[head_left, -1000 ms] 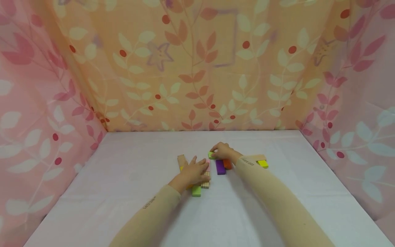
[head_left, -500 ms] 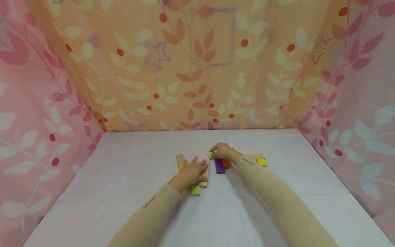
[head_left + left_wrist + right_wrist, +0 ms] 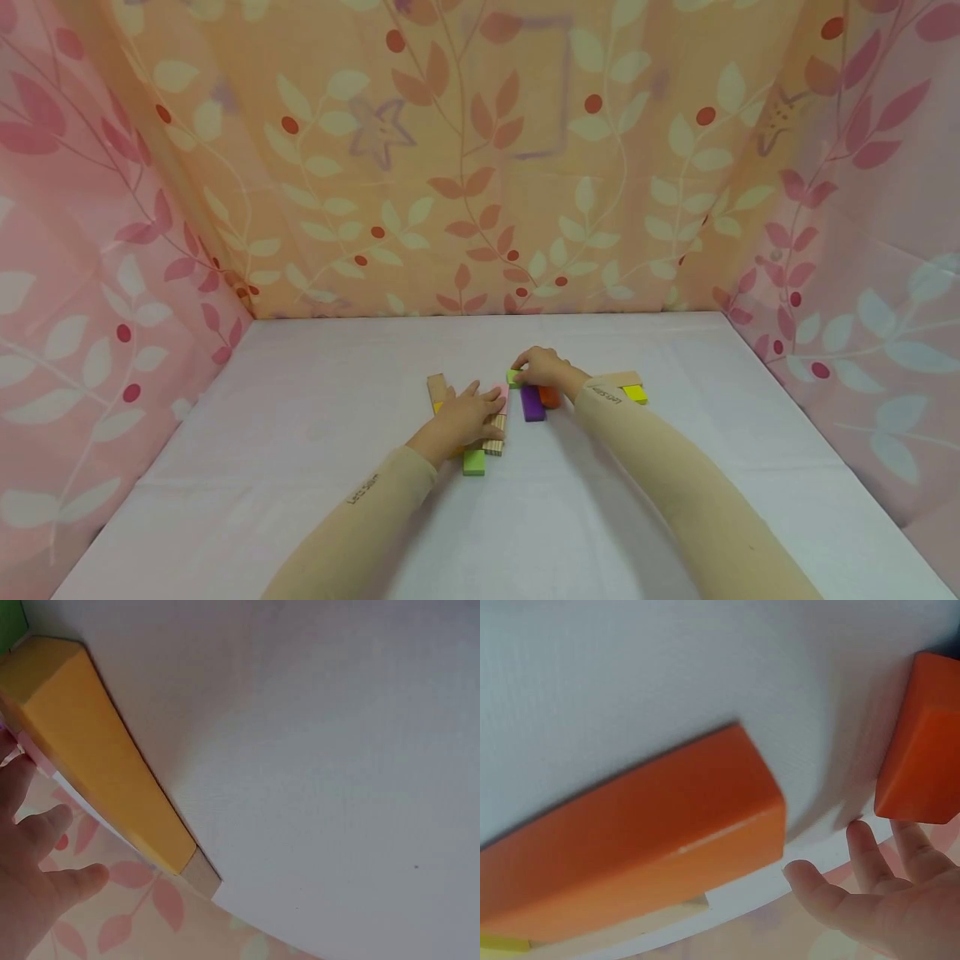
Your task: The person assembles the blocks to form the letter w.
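Note:
My right hand (image 3: 543,367) pinches a small green block (image 3: 513,379) between thumb and fingers at the far end of the blocks. Just below it lie a purple block (image 3: 533,403) and an orange-red block (image 3: 551,397), side by side. My left hand (image 3: 463,419) rests over the left cluster with its fingers spread. Around it show a light wooden block (image 3: 437,387), a pink block (image 3: 503,402), a striped wooden block (image 3: 494,442) and another green block (image 3: 473,463). In the left wrist view a long yellow-orange block (image 3: 112,761) lies beside the fingers; the head view mostly hides it.
Right of the right wrist lie a pale wooden block (image 3: 626,379) and a bright yellow block (image 3: 635,394). Another orange block (image 3: 645,825) appears in the right wrist view, mostly under the forearm in the head view. Patterned curtains (image 3: 480,167) enclose the white-covered table (image 3: 337,358).
The head view has shifted slightly. Both hands stay nearly in place; the green block in the right hand has edged a little to the right, relative to the purple block.

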The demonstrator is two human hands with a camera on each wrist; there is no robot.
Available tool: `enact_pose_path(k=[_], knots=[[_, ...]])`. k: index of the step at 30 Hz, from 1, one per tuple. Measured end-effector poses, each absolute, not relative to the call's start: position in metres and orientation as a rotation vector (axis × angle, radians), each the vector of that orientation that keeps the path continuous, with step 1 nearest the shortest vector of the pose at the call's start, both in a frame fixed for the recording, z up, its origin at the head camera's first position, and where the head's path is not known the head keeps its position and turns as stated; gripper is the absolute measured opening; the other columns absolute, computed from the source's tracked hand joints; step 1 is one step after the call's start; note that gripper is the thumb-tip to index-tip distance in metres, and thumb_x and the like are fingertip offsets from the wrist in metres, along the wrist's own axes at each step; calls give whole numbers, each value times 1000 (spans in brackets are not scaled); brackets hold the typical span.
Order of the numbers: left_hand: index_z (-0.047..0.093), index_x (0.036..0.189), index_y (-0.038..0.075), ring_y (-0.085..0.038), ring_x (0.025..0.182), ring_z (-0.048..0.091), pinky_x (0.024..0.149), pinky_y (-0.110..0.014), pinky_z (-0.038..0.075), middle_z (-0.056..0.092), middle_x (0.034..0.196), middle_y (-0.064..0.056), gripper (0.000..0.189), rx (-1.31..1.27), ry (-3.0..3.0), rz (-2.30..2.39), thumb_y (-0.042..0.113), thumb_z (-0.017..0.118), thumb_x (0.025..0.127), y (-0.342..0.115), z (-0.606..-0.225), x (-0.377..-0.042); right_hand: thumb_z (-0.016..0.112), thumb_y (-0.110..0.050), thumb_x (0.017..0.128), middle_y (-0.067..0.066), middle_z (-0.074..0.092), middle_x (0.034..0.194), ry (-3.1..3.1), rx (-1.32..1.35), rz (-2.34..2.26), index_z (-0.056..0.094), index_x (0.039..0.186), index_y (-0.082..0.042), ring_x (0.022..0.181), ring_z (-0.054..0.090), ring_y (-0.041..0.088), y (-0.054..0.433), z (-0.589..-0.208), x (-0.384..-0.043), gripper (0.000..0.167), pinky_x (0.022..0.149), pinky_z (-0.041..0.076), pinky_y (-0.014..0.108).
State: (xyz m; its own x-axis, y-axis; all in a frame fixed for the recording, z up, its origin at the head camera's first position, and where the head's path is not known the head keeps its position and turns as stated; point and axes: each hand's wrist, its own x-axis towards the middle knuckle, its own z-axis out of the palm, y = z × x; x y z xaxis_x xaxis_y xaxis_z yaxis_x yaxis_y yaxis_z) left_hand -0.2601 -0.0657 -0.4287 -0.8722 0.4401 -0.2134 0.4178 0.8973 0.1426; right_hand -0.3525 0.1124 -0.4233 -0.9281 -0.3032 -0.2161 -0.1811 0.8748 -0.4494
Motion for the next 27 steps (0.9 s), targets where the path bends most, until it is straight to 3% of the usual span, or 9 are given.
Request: enact_pose_path(k=[7, 14, 21, 27], knots=[[43, 148, 20, -29, 146, 19, 111, -62, 17, 31, 156, 6, 67, 621, 2817, 160, 51, 59, 90, -65, -431, -261, 67, -25, 91, 15, 55, 136, 2772, -419, -664, 66, 126, -12, 127, 46, 38, 118, -428, -352, 37, 99, 33, 63], [42, 149, 20, -29, 146, 19, 112, -62, 17, 31, 156, 6, 67, 603, 2806, 167, 50, 59, 91, -64, -429, -259, 66, -37, 92, 18, 60, 124, 2773, -697, -727, 68, 119, -5, 119, 51, 37, 148, -437, -354, 42, 103, 38, 49], [42, 149, 21, -29, 146, 18, 112, -61, 16, 30, 157, 5, 67, 570, 2787, 172, 50, 59, 91, -64, -427, -259, 70, -49, 86, 19, 44, 142, 2770, -722, -461, 62, 128, -12, 130, 35, 41, 153, -428, -327, 57, 100, 28, 67], [42, 149, 21, -29, 146, 19, 112, -61, 16, 31, 157, 5, 67, 573, 2786, 175, 50, 59, 91, -62, -427, -259, 76, -54, 78, 20, 35, 150, 2746, -686, -342, 57, 134, -12, 137, 27, 43, 151, -425, -315, 72, 103, 19, 73]])
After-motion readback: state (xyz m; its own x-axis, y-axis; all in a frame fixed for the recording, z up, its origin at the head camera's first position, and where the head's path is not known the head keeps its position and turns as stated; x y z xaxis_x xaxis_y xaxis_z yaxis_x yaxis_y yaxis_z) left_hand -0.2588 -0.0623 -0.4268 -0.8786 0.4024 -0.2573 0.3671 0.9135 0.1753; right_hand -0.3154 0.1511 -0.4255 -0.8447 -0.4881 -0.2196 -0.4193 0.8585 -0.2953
